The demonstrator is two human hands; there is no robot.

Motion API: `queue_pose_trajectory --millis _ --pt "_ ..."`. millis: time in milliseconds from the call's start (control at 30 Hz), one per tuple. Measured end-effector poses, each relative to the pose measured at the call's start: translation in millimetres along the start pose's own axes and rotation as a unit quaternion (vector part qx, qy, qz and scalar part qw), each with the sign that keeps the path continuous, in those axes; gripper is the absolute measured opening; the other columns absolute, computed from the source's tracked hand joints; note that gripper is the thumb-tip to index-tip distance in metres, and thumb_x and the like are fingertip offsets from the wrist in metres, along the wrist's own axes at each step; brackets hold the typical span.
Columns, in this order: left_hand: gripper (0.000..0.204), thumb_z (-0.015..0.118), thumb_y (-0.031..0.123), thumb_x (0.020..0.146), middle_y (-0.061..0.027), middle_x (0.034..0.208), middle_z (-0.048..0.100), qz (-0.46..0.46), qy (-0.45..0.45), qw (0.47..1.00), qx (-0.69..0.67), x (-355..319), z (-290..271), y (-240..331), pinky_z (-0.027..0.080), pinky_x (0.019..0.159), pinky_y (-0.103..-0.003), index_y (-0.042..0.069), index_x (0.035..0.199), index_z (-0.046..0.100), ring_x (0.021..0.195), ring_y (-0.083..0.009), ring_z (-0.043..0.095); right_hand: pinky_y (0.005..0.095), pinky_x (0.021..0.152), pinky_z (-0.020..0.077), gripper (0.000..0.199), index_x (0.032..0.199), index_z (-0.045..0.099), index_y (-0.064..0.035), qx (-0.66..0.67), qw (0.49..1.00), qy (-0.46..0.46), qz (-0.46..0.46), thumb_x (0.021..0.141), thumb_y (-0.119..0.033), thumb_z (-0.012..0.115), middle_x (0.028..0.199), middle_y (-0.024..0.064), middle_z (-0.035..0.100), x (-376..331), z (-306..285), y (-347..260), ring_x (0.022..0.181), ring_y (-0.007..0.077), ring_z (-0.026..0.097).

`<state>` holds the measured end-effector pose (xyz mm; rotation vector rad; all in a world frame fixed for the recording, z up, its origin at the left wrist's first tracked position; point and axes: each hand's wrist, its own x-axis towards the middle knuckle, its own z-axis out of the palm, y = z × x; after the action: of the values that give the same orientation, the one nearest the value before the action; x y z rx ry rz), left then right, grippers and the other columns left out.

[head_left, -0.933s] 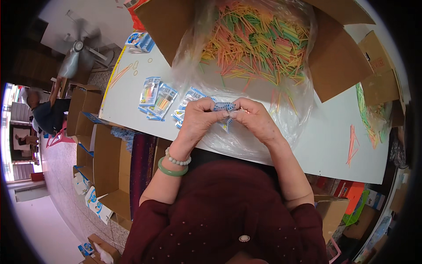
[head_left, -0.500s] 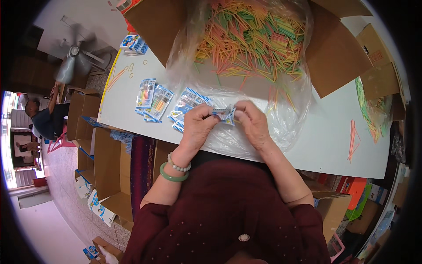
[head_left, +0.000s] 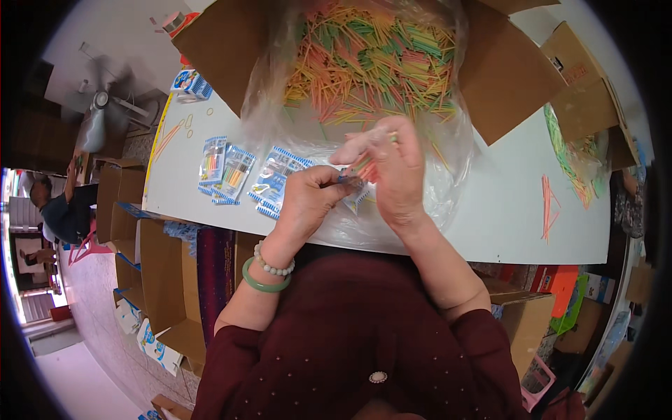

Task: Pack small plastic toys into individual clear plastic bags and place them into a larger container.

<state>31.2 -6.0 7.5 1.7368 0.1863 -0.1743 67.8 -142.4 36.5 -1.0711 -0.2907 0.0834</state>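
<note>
My left hand pinches a small blue-and-white packet just above the near part of a clear plastic sheet. My right hand holds a small bunch of coloured sticks with their ends at the packet's mouth. Beyond my hands a big heap of coloured sticks lies on the clear plastic inside an opened cardboard box. Several filled blue-and-white packets lie on the white table to the left of my hands.
More loose coloured sticks lie at the right, and a second bag of sticks sits beside cardboard boxes at the far right. Open cartons stand on the floor to the left. A seated person and a fan are at far left.
My right hand has lifted away from the packet and now holds a bunch of sticks above it. My left hand keeps the packet in the same place.
</note>
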Motion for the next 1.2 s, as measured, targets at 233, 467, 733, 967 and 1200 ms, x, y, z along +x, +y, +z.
queue_pose_trajectory --millis 233,467,733,967,1200 --pt "0.012 0.072 0.005 0.077 0.0010 0.059 0.054 -0.050 -0.072 0.995 -0.049 -1.5 -0.2 -6.2 0.038 0.044 -0.019 0.001 0.071 0.062 0.050 -0.0044 0.048 0.0407 0.095 0.0403 0.018 0.092 0.039 -0.0073 -0.050 0.998 0.036 0.011 0.096 -0.022 0.048 0.074 0.0101 0.062 -9.7 -19.7 23.5 0.077 0.0214 0.064" --pt "0.009 0.071 0.005 0.077 -0.0001 0.062 0.056 -0.081 -0.090 0.986 -0.112 0.8 1.8 -8.9 0.041 0.045 -0.019 -0.001 0.077 0.065 0.050 -0.0055 0.050 0.0343 0.077 0.0497 0.020 0.091 0.039 -0.0068 -0.043 0.998 0.048 -0.007 0.096 -0.023 0.050 0.075 0.0117 0.062 -22.6 -32.1 25.4 0.081 0.0222 0.062" --pt "0.007 0.070 0.003 0.078 -0.0001 0.063 0.057 -0.074 -0.093 0.988 -0.093 -3.9 2.7 -10.2 0.042 0.045 -0.019 -0.001 0.076 0.065 0.052 -0.0053 0.051 0.0404 0.089 0.0455 0.019 0.086 0.043 -0.0066 -0.022 0.993 0.093 0.068 0.095 -0.023 0.049 0.067 0.0082 0.059 -22.4 -36.1 23.5 0.073 0.0237 0.064" --pt "0.007 0.068 0.004 0.080 0.0012 0.060 0.054 -0.047 -0.104 0.991 -0.075 -5.7 6.9 -10.9 0.039 0.044 -0.019 -0.002 0.082 0.068 0.050 -0.0037 0.047 0.0421 0.096 0.0406 0.019 0.087 0.044 -0.0064 0.017 0.992 0.090 0.089 0.094 -0.023 0.049 0.067 0.0095 0.062 -22.6 -32.8 18.0 0.073 0.0260 0.066" --pt "0.007 0.070 0.004 0.078 0.0004 0.061 0.057 -0.055 -0.126 0.988 -0.076 -6.7 3.7 -15.7 0.042 0.046 -0.018 -0.002 0.082 0.068 0.052 -0.0046 0.050 0.0361 0.076 0.0510 0.018 0.089 0.044 -0.0055 -0.003 0.984 0.130 0.124 0.094 -0.022 0.050 0.068 0.0117 0.062 -22.9 -34.8 23.5 0.072 0.0253 0.066"
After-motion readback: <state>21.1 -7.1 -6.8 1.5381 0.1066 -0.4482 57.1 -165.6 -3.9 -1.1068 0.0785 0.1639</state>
